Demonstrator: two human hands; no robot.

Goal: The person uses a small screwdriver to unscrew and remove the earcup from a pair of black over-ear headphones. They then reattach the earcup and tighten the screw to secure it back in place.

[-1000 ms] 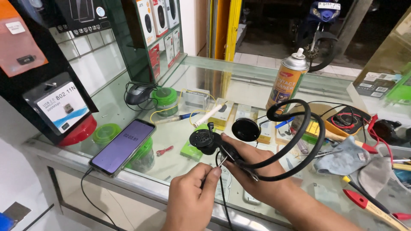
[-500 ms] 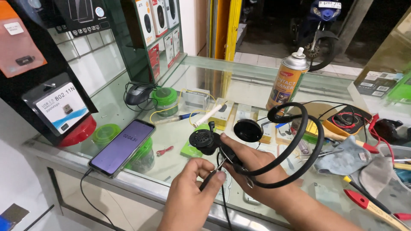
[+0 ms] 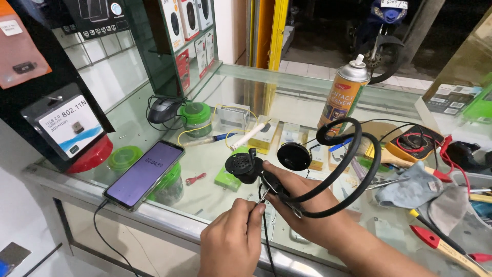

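Red-handled tool cut off at edge

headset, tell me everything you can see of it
The headset is black, plastic by its look, with a thin double band looping up and right. One round earpiece shows a perforated face; the other is smooth and dark. The right hand grips it above the glass counter; the left hand pinches its thin black cable.
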